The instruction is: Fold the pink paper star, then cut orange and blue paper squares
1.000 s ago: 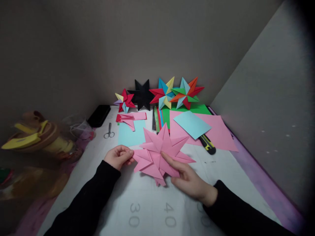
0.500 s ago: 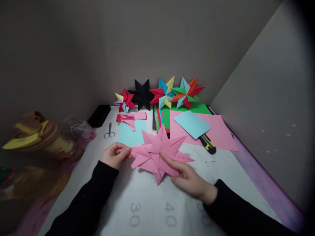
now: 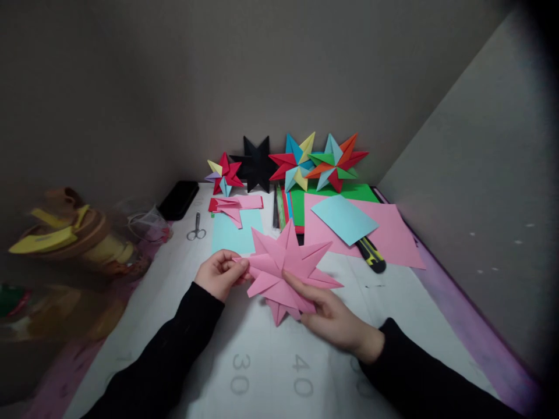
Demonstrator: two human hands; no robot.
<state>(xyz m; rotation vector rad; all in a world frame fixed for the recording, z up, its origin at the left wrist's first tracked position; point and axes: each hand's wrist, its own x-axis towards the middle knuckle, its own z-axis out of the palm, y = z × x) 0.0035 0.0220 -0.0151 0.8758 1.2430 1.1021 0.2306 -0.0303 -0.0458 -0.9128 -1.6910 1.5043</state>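
The left hand [image 3: 223,273] pinches a point of the pink paper star [image 3: 283,267] between closed thumb and fingers. Right of it, the right hand [image 3: 334,320], partly open, grips the star's lower edge, index finger extended across its middle.

Through the head view I'm seeing the left hand [image 3: 223,273] pinching a left point of the pink paper star [image 3: 286,270] over the white-covered counter [image 3: 271,361], while the right hand [image 3: 334,317] is gripping its lower right side, index finger lying near the centre. Beyond them, four finished stars are leaning by the wall: a small multicoloured star [image 3: 224,174], a black star [image 3: 257,164] and two larger multicoloured ones. I'm also seeing small scissors [image 3: 197,228] lying left of a light-blue sheet [image 3: 236,230], and a yellow-and-black cutter [image 3: 371,255] poking out from under another blue sheet [image 3: 344,219].
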